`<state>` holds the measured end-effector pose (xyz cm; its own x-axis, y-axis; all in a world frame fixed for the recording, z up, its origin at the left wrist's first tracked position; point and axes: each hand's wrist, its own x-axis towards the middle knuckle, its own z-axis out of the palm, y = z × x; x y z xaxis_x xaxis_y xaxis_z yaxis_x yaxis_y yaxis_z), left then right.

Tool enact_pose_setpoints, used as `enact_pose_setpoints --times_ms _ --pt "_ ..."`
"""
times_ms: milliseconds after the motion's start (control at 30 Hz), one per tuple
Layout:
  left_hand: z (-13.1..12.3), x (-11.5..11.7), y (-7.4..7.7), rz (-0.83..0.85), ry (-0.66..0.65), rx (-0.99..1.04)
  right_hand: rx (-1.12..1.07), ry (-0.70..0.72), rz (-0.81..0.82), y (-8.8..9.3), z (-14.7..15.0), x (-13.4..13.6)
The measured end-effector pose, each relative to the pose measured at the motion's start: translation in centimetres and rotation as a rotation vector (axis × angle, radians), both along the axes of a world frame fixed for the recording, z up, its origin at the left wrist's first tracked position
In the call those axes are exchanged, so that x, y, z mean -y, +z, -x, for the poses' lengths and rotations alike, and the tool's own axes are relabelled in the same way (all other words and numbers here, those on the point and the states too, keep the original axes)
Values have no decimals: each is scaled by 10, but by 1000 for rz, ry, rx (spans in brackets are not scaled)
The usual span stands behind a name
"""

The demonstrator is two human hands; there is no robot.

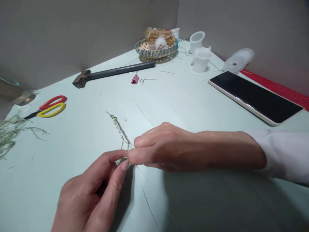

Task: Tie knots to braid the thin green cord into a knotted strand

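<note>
A narrow braided cord [118, 128], pale green and cream, slants across the table, its far end at a thin pin. Loose threads [145, 190] run from its near end, under my fingers and toward the table's front. My left hand [96, 187] comes in from below, thumb and forefinger pinched on the threads. From the right reaches my right hand [159, 146], its fingers closed on the same threads, touching my left fingertips. The exact crossing of the threads is hidden between the fingers.
Red and yellow scissors [51, 108] lie left, by tangled green threads [9, 135]. A hammer [116, 71] and a pink binder clip [135, 79] lie farther back. Behind stand a woven basket [156, 53] and white plastic spools [201, 59]; a phone [253, 95] is at right.
</note>
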<state>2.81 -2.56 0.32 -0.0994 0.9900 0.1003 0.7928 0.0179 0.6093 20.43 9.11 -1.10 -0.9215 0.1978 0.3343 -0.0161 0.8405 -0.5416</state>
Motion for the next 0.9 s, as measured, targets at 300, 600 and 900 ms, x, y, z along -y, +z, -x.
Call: enact_pose_setpoints --times_ms 300,600,900 --pt "9 2 -1 20 3 -44 -9 -12 74 2 3 0" --pt "18 4 -9 -12 -8 -122 79 -83 177 5 7 3" --pt "19 5 -9 9 84 -95 -57 21 221 -1 8 -5"
